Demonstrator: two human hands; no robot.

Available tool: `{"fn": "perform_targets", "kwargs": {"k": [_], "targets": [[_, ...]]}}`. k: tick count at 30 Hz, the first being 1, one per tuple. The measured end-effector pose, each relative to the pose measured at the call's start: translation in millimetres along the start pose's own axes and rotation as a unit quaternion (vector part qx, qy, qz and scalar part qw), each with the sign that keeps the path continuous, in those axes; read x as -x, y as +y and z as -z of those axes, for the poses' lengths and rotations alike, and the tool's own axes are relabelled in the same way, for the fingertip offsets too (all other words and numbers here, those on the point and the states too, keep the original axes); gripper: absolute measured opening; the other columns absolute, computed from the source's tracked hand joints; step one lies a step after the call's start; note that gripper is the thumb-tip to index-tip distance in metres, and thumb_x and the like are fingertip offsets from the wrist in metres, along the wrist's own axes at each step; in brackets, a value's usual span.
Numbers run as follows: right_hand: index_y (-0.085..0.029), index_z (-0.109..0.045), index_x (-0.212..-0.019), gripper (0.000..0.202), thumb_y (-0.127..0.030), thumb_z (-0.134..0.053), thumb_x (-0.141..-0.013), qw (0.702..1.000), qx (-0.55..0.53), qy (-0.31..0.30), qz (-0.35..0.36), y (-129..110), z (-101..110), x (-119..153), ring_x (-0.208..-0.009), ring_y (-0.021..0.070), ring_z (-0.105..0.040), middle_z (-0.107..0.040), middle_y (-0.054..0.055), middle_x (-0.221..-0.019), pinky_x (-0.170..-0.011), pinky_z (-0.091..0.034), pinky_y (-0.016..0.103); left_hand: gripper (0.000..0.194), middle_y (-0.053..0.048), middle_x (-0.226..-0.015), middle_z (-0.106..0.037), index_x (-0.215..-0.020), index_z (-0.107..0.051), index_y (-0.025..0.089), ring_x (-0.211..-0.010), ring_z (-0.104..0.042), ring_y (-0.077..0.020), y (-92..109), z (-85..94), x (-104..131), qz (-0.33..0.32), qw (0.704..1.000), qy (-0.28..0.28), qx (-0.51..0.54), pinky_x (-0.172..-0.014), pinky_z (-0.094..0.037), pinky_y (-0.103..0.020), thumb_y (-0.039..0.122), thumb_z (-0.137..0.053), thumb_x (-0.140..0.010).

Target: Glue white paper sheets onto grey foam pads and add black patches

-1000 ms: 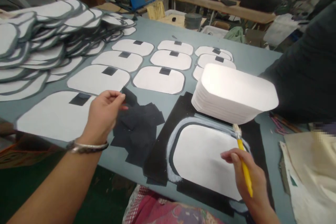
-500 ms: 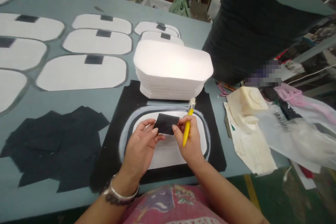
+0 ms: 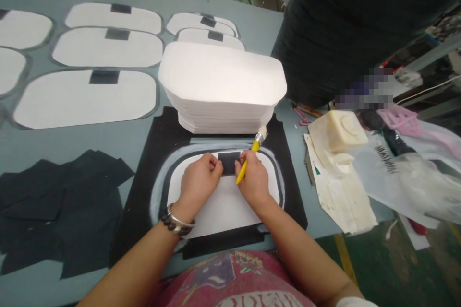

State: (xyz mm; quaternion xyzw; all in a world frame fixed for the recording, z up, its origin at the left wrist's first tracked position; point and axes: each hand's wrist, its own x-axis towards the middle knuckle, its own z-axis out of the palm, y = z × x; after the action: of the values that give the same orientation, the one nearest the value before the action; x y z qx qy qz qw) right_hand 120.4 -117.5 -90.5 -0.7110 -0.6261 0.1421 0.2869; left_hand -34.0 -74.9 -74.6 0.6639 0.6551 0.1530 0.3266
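Note:
A small black fabric patch (image 3: 229, 164) lies against the upper edge of a white rounded panel (image 3: 216, 211). My left hand (image 3: 200, 180) is closed, its thumb and fingers pinching at the patch's left edge. My right hand (image 3: 254, 176) grips a yellow-handled brush (image 3: 255, 146), bristles pointing up and away, while its fingertips touch the patch's right edge. Under the panel is a black board (image 3: 139, 201) with a whitish smeared band around the panel's outline. A tall stack of white panels (image 3: 221, 74) stands just beyond my hands.
Loose black patches (image 3: 86, 201) are heaped at left. Several white panels (image 3: 86, 98) with black patches lie on the blue-grey table (image 3: 140, 136). A large dark stack (image 3: 334, 33) rises at back right; a cream plastic container (image 3: 334, 132) and plastic bags (image 3: 414, 182) sit at right.
Both hands have lowered the black patch from above the panel onto its top edge. My left fingers have closed into a pinch. The brush has tilted, and the view has shifted slightly.

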Motion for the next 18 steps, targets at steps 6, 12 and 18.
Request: {"fn": "perform_targets", "kwargs": {"k": [6, 12, 18], "targets": [[-0.020, -0.056, -0.112, 0.014, -0.021, -0.058, -0.099, 0.994, 0.108, -0.015, 0.017, 4, -4, -7, -0.088, 0.0268, -0.067, -0.070, 0.010, -0.099, -0.078, -0.050, 0.036, 0.030, -0.012, -0.086, -0.077, -0.099, -0.067, 0.021, -0.081, -0.072, -0.0309, 4, -1.0, -8, 0.008, 0.984, -0.013, -0.178, -0.063, -0.037, -0.033, 0.039, -0.043, -0.098], [-0.020, -0.056, -0.112, 0.015, -0.027, -0.059, -0.099, 0.994, 0.103, 0.019, 0.034, 6, 5, 3, -0.088, 0.0278, -0.068, -0.071, 0.013, -0.100, -0.077, -0.050, 0.037, 0.039, -0.016, -0.087, -0.077, -0.116, -0.063, 0.016, -0.084, -0.074, -0.0362, 10, 2.9, -1, -0.016, 0.961, -0.007, -0.275, -0.064, -0.042, -0.035, 0.043, -0.038, -0.101], [-0.024, -0.056, -0.098, 0.019, -0.036, -0.044, -0.107, 0.997, -0.008, 0.005, 0.075, 13, 62, 25, -0.065, 0.0173, -0.068, -0.070, 0.003, -0.080, -0.065, -0.048, 0.028, 0.033, -0.007, -0.076, -0.069, -0.103, -0.057, 0.022, -0.069, -0.066, -0.0277, -14, 32.2, 21, -0.012, 0.978, 0.043, -0.202, -0.059, -0.029, -0.032, 0.051, -0.041, -0.100]]}}
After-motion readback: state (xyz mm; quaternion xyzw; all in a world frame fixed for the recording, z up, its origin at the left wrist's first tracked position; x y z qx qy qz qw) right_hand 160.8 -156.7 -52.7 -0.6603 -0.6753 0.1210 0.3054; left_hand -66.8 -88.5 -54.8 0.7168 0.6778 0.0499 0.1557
